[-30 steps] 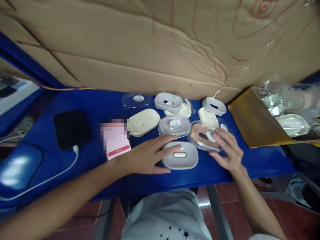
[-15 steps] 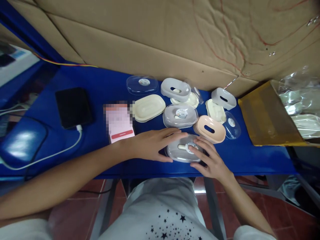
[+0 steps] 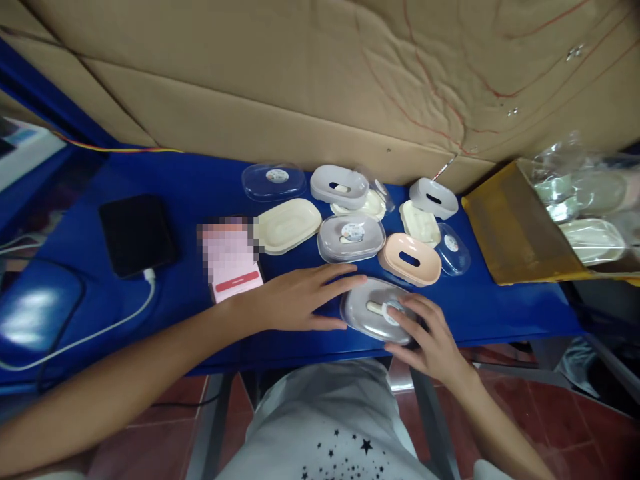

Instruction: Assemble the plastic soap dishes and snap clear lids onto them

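Note:
A grey soap dish with a clear lid (image 3: 367, 308) lies near the front edge of the blue table (image 3: 200, 193). My right hand (image 3: 425, 333) rests on the lid with fingers spread over its right side. My left hand (image 3: 295, 300) lies flat and open, fingertips touching the dish's left rim. Just behind stand a peach dish with a slot (image 3: 409, 258), a loose clear lid (image 3: 451, 248) and another lidded grey dish (image 3: 351, 237).
More soap dishes and lids sit farther back: a cream tray (image 3: 286, 225), a clear lid (image 3: 273, 180), grey dishes (image 3: 339, 186) (image 3: 433, 197). A black phone on a white cable (image 3: 136, 233) and a pink card (image 3: 231, 263) lie left. A yellow box (image 3: 520, 227) with bagged dishes stands right. Cardboard backs the table.
My right hand carried the clear lid from the right onto the grey dish and now presses on it. The peach dish is uncovered. My left hand stayed at the dish's left rim.

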Tool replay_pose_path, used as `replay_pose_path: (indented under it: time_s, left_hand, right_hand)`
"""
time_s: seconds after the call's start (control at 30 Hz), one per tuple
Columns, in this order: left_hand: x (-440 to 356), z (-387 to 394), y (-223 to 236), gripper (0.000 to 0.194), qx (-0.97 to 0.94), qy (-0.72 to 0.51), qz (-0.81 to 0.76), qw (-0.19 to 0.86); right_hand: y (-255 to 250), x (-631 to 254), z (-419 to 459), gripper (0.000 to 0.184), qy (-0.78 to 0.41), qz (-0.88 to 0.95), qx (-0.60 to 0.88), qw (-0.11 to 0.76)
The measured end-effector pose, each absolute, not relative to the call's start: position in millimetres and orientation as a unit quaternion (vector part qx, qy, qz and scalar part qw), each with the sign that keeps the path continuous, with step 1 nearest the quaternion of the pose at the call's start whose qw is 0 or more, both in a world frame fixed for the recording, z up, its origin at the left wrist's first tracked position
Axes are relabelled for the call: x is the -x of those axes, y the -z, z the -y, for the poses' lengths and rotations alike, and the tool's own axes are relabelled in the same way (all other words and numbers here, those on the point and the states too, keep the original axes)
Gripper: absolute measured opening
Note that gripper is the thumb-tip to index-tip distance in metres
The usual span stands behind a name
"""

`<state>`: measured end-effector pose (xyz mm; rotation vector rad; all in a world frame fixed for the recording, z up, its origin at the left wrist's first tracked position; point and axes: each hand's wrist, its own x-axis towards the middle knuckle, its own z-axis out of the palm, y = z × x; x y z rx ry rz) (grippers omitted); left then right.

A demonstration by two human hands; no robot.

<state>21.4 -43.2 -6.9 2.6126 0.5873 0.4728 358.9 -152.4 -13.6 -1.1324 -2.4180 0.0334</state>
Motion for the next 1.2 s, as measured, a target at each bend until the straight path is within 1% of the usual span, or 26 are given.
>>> replay_pose_path:
  time_s: [0.13, 0.27, 0.33, 0.43, 0.6, 0.7, 0.77, 0.83, 0.93, 1.0, 1.07, 1.13, 1.2]
  left_hand:
    - [-22, 42, 10, 0.047, -0.947, -0.214, -0.193, 0.140]
    - [-27, 40, 10, 0.030, -0.952, -0.221, -0.177, 0.114]
    - [-29, 40, 10, 0.027, -0.956, -0.219, -0.169, 0.095]
    - [-31, 40, 10, 0.026, -0.961, -0.214, -0.162, 0.069]
    - [-31, 40, 11, 0.021, -0.962, -0.205, -0.168, 0.064]
    - [-31, 39, 12, 0.019, -0.961, -0.212, -0.166, 0.063]
    - [-31, 39, 12, 0.018, -0.961, -0.213, -0.165, 0.061]
    - [-31, 39, 13, 0.017, -0.961, -0.211, -0.167, 0.056]
    - [-30, 39, 11, 0.018, -0.962, -0.209, -0.168, 0.040]
    - [-28, 37, 5, 0.018, -0.962, -0.211, -0.171, 0.008]
    - [-23, 32, -5, 0.020, -0.951, -0.225, -0.205, -0.046]
    - [-14, 26, -15, 0.022, -0.924, -0.234, -0.285, -0.105]
    - [-4, 18, -19, 0.022, -0.889, -0.213, -0.378, -0.147]
  right_hand:
    - [19, -402, 198, 0.082, 0.046, 0.823, 0.514, 0.236]
    - [29, -445, 233, 0.076, 0.141, 0.724, 0.623, 0.260]
    - [32, -458, 236, 0.069, 0.168, 0.671, 0.673, 0.262]
    - [30, -468, 223, 0.058, 0.177, 0.613, 0.723, 0.266]
    - [22, -473, 174, 0.057, 0.189, 0.582, 0.756, 0.233]
    - [18, -464, 145, 0.056, 0.223, 0.576, 0.751, 0.233]
    - [14, -449, 127, 0.056, 0.233, 0.603, 0.723, 0.244]
    - [9, -429, 111, 0.054, 0.183, 0.685, 0.664, 0.239]
    - [2, -400, 88, 0.053, 0.072, 0.806, 0.559, 0.178]
    - [0, -387, 75, 0.052, 0.050, 0.834, 0.528, 0.153]
    - [1, -381, 67, 0.045, 0.048, 0.842, 0.514, 0.157]
    - [5, -379, 63, 0.034, 0.055, 0.842, 0.505, 0.178]
    - [9, -380, 64, 0.027, 0.071, 0.837, 0.505, 0.197]
